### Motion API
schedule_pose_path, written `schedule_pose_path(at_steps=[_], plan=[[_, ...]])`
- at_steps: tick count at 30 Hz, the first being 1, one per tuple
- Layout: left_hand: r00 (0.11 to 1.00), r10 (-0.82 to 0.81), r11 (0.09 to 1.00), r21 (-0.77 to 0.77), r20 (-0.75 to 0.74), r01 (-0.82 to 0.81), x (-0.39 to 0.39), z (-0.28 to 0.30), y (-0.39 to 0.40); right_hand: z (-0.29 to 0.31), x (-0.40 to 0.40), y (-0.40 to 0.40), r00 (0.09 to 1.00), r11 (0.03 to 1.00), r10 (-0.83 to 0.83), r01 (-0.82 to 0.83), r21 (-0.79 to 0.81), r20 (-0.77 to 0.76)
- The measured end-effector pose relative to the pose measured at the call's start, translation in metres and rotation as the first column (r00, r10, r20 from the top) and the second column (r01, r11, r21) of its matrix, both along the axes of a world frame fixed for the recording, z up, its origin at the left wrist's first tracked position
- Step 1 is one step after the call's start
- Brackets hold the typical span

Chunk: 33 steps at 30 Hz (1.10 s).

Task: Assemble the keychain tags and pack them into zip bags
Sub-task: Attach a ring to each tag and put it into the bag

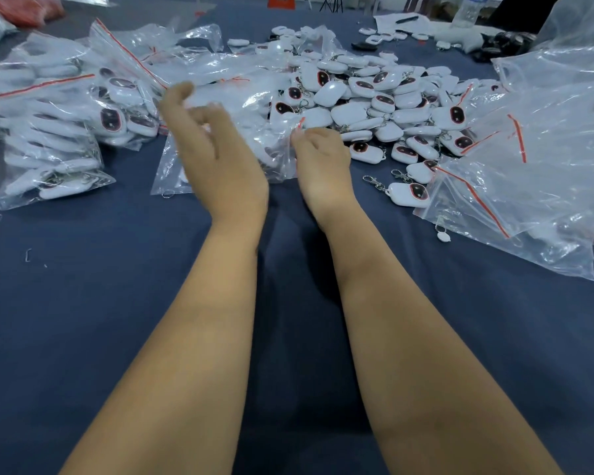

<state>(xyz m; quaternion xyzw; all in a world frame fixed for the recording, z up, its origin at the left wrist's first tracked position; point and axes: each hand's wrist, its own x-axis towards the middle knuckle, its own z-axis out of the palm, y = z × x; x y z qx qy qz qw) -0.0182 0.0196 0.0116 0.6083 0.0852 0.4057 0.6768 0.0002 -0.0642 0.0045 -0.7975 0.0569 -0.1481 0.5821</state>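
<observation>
A clear zip bag with a red seal strip lies on the blue cloth in front of me, with white tags inside it. My right hand pinches the bag's right edge near the red strip. My left hand hovers over the bag's left part, blurred, its fingers loosely curled and holding nothing. Behind the bag a big heap of loose white keychain tags with dark oval faces and metal clips spreads to the right. One single tag lies apart at the heap's near edge.
Filled zip bags are piled at the left. Empty zip bags lie stacked at the right. A plastic bottle and papers stand at the far right. The blue cloth covers the table near me.
</observation>
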Motion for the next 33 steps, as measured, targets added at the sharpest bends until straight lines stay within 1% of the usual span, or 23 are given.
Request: schedule_pose_path(at_steps=[1, 2, 3, 4, 5, 6, 7, 8, 9, 10, 11, 13, 14, 15, 17, 19, 21, 23, 26, 28, 30, 32, 33], plan=[[0.998, 0.047, 0.994, -0.102, 0.031, -0.044, 0.002, 0.002, 0.004, 0.001, 0.0, -0.004, 0.999, 0.999, -0.037, 0.037, 0.007, 0.031], [0.996, 0.076, 0.983, -0.174, 0.052, -0.066, 0.003, 0.003, 0.007, 0.002, 0.0, -0.009, 0.994, 0.995, -0.087, 0.089, -0.036, 0.059], [0.994, 0.085, 0.977, -0.201, 0.064, -0.071, 0.004, 0.003, 0.008, 0.003, 0.001, -0.016, 0.987, 0.982, -0.142, 0.15, -0.114, 0.074], [0.995, 0.073, 0.982, -0.181, 0.065, -0.06, 0.005, 0.002, 0.008, 0.003, 0.001, -0.022, 0.973, 0.949, -0.22, 0.23, -0.215, 0.071], [0.998, 0.039, 0.993, -0.117, 0.055, -0.033, 0.005, 0.001, 0.005, 0.003, 0.0, -0.029, 0.949, 0.895, -0.308, 0.312, -0.319, 0.063], [0.999, -0.017, 1.0, -0.01, 0.036, 0.017, 0.005, -0.001, 0.001, 0.003, -0.001, -0.035, 0.922, 0.834, -0.384, 0.373, -0.407, 0.057], [0.996, -0.086, 0.988, 0.133, 0.015, 0.083, 0.005, -0.004, -0.004, 0.002, -0.002, -0.041, 0.899, 0.783, -0.434, 0.407, -0.47, 0.057], [0.987, -0.162, 0.946, 0.283, -0.014, 0.16, 0.005, -0.008, -0.01, 0.002, -0.003, -0.045, 0.89, 0.749, -0.453, 0.413, -0.518, 0.055], [0.969, -0.239, 0.878, 0.412, -0.064, 0.243, 0.006, -0.012, -0.015, 0.002, -0.004, -0.047, 0.897, 0.733, -0.44, 0.386, -0.56, 0.042], [0.942, -0.306, 0.796, 0.507, -0.136, 0.332, 0.007, -0.016, -0.019, 0.0, -0.004, -0.049, 0.916, 0.723, -0.4, 0.334, -0.604, 0.027], [0.908, -0.355, 0.708, 0.57, -0.223, 0.417, 0.007, -0.019, -0.022, -0.002, -0.004, -0.049, 0.937, 0.708, -0.35, 0.27, -0.652, 0.007], [0.838, -0.383, 0.552, 0.631, -0.389, 0.545, 0.008, -0.025, -0.025, -0.006, -0.004, -0.049, 0.967, 0.677, -0.252, 0.14, -0.722, -0.048], [0.811, -0.369, 0.504, 0.635, -0.455, 0.586, 0.009, -0.027, -0.025, -0.008, -0.003, -0.048, 0.973, 0.666, -0.217, 0.088, -0.74, -0.08], [0.795, -0.345, 0.484, 0.631, -0.499, 0.606, 0.009, -0.028, -0.025, -0.01, -0.003, -0.047, 0.974, 0.658, -0.202, 0.059, -0.751, -0.1], [0.799, -0.29, 0.493, 0.634, -0.526, 0.596, 0.011, -0.027, -0.024, -0.012, -0.001, -0.046, 0.971, 0.644, -0.226, 0.092, -0.76, -0.075], [0.818, -0.229, 0.501, 0.657, -0.528, 0.564, 0.012, -0.026, -0.024, -0.012, 0.0, -0.045, 0.962, 0.624, -0.274, 0.185, -0.759, 0.009], [0.831, -0.166, 0.529, 0.663, -0.531, 0.529, 0.012, -0.026, -0.023, -0.012, -0.001, -0.043, 0.957, 0.62, -0.287, 0.224, -0.752, 0.048], [0.84, -0.097, 0.618, 0.629, -0.534, 0.472, 0.013, -0.025, -0.02, -0.013, -0.001, -0.044, 0.961, 0.639, -0.276, 0.196, -0.744, 0.016], [0.839, -0.039, 0.774, 0.515, -0.543, 0.37, 0.013, -0.021, -0.013, -0.014, -0.001, -0.046, 0.964, 0.666, -0.263, 0.168, -0.727, -0.019], [0.854, -0.02, 0.824, 0.476, -0.519, 0.308, 0.013, -0.018, -0.009, -0.013, 0.0, -0.046, 0.959, 0.666, -0.284, 0.208, -0.717, 0.014], [0.891, -0.044, 0.841, 0.465, -0.453, 0.278, 0.012, -0.017, -0.009, -0.013, 0.0, -0.046, 0.95, 0.652, -0.311, 0.244, -0.718, 0.04], [0.906, -0.168, 0.851, 0.407, -0.389, 0.332, 0.011, -0.017, -0.012, -0.014, 0.001, -0.046, 0.954, 0.653, -0.299, 0.221, -0.725, 0.022], [0.896, -0.246, 0.847, 0.367, -0.371, 0.384, 0.01, -0.017, -0.013, -0.015, 0.001, -0.046, 0.96, 0.65, -0.278, 0.19, -0.736, 0.002]])
